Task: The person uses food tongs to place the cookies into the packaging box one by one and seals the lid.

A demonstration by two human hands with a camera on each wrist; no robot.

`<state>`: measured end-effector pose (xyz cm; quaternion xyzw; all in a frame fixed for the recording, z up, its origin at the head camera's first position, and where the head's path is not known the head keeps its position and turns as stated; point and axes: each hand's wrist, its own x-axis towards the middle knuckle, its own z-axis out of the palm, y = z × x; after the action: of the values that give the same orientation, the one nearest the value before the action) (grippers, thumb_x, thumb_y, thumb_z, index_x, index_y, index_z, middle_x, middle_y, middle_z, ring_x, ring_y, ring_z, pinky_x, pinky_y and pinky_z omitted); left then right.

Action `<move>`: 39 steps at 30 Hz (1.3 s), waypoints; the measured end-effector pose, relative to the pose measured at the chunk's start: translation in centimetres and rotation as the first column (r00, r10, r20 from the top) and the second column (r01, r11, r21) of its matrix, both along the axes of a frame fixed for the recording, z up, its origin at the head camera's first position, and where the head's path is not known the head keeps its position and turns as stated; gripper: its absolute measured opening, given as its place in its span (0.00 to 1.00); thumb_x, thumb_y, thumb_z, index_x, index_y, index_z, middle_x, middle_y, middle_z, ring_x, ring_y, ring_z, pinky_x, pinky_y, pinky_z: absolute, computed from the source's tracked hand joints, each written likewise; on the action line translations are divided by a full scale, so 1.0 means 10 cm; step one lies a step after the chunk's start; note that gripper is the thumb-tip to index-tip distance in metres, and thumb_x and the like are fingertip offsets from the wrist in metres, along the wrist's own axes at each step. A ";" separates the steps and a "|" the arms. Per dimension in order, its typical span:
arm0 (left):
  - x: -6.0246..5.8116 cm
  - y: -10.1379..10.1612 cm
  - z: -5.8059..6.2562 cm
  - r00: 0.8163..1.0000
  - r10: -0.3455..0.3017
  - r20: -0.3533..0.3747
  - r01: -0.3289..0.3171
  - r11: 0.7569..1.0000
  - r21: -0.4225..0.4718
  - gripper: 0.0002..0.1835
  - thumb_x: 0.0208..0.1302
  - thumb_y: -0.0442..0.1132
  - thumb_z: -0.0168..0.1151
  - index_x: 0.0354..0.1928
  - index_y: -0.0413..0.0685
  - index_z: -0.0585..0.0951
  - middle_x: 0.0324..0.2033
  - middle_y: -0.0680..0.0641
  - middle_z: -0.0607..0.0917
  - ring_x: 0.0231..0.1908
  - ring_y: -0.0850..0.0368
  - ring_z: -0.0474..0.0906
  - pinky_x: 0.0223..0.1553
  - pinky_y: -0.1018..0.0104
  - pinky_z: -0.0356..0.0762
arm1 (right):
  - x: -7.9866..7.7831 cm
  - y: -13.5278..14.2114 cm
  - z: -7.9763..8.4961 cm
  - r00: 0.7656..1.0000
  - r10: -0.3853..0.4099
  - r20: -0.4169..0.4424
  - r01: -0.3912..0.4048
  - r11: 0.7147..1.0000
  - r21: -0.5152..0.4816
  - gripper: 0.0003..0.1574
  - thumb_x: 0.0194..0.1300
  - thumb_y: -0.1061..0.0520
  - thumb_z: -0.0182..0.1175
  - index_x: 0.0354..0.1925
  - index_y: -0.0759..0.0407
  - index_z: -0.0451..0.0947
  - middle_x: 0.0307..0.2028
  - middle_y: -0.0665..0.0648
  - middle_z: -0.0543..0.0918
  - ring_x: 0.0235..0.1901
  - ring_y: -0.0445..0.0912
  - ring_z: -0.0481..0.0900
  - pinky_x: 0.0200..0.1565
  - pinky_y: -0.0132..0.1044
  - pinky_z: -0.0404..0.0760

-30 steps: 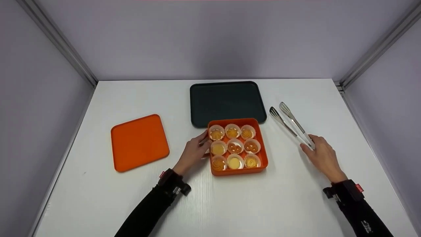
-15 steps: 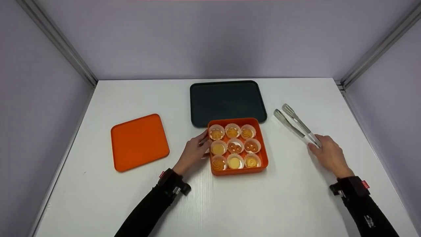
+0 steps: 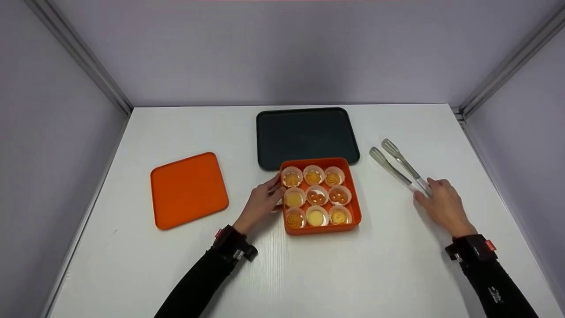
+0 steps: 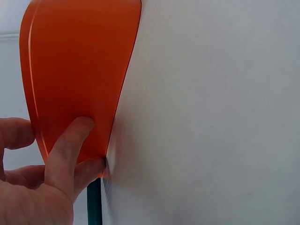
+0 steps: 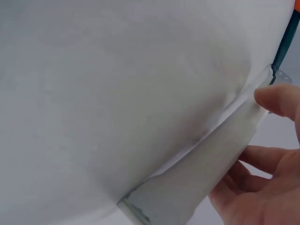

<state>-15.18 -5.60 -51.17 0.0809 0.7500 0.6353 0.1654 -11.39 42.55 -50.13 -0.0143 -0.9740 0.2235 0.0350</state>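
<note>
An orange box [image 3: 322, 230] stands on the table, holding several pleated paper cups [image 3: 317, 194] with yellow and amber sweets in rows. My left hand [image 3: 260, 201] is at the box's left side. In the left wrist view its fingertips [image 4: 84, 123] rest against the box wall, one of them by the rim. On the right, metal tongs [image 3: 406, 171] lie with their two slotted heads spread apart and pointing away from me. My right hand [image 3: 443, 207] pinches their handle end, the thumb [image 5: 276, 98] on one side and fingers on the other.
A dark green tray [image 3: 306, 137] lies behind the box, its front edge close against it. To the left lies a flat orange square with a low rim [image 3: 190, 191]. Pale panels [image 3: 291, 53] enclose the white table [image 3: 309, 274] at the back and sides.
My right hand has shifted a little to the right with the tongs, then almost stopped. Their heads have come to lie farther from the green tray. My left hand and the box hold still.
</note>
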 end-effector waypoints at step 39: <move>-0.17 -1.67 0.19 0.797 0.030 -0.603 -0.527 0.521 -0.671 0.23 0.75 0.35 0.58 0.65 0.25 0.75 0.61 0.26 0.76 0.60 0.29 0.73 0.57 0.33 0.77 | -0.02 -0.91 0.24 0.936 0.082 -0.343 -0.115 0.990 -0.077 0.22 0.67 0.64 0.66 0.57 0.73 0.82 0.43 0.69 0.85 0.44 0.62 0.84 0.43 0.59 0.81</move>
<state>-16.87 -22.32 -49.25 0.0370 0.9721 0.1880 -0.1354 -11.60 33.41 -47.73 0.0717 -0.9411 0.2704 0.1901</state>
